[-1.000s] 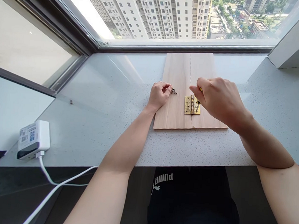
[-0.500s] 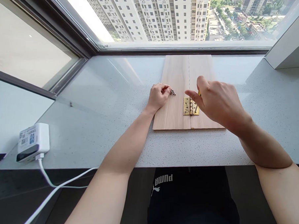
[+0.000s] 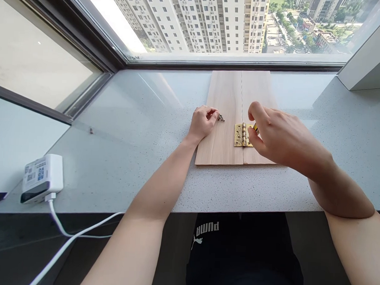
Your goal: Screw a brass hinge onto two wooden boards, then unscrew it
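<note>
Two pale wooden boards [image 3: 221,148] lie side by side on the counter. A brass-coloured hinge [image 3: 240,135] rests across their seam near the front edge. My right hand [image 3: 277,131] is over the right board, its fingers curled round a yellow and black screwdriver [image 3: 256,127]; most of the tool is hidden by the hand, and part of the hinge's right leaf is covered too. On the left board, my left hand [image 3: 204,121] has its fingertips pinched together at a small heap of screws [image 3: 221,118].
A white device [image 3: 46,176] with a white cable [image 3: 79,235] sits at the counter's front left. A white box [image 3: 370,58] stands at the back right. Window frames [image 3: 180,65] border the counter. A small dark object [image 3: 91,131] lies on the left.
My right hand has moved slightly down and right, with the screwdriver tilted so its shaft no longer shows over the hinge. The left hand stays at the screws.
</note>
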`<act>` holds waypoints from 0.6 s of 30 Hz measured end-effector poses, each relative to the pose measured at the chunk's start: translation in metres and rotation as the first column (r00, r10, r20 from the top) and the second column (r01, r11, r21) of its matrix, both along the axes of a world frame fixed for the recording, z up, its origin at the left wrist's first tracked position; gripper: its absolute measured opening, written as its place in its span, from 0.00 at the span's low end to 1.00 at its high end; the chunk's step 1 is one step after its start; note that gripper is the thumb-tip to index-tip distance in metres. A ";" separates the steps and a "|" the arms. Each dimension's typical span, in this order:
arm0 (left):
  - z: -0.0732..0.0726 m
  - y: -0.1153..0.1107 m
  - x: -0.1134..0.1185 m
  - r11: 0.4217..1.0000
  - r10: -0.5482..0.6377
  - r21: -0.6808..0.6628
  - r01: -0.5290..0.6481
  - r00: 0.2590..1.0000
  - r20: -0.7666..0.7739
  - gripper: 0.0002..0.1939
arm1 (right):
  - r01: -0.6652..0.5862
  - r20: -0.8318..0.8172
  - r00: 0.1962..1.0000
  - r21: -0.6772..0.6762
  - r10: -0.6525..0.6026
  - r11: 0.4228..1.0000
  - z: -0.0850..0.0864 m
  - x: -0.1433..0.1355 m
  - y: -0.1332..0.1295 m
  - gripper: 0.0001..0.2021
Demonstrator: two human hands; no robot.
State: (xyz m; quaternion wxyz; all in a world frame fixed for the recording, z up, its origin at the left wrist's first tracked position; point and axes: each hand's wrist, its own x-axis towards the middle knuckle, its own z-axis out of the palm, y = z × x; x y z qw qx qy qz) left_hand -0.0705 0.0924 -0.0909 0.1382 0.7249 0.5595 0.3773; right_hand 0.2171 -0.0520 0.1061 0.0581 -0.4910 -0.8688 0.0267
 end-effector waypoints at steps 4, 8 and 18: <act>0.000 0.000 0.000 1.000 0.003 -0.002 -0.003 1.000 0.002 0.07 | 0.183 0.040 0.982 0.004 -0.183 0.983 -0.002 -0.004 0.006 0.20; -0.002 0.001 0.000 1.000 0.008 0.007 -0.008 1.000 -0.006 0.08 | 0.078 0.043 0.996 0.012 -0.078 0.997 -0.003 -0.001 0.009 0.15; -0.003 0.002 -0.002 1.000 0.006 0.022 -0.006 1.000 -0.007 0.08 | -0.019 0.002 1.000 -0.015 0.019 1.000 -0.001 0.005 0.004 0.10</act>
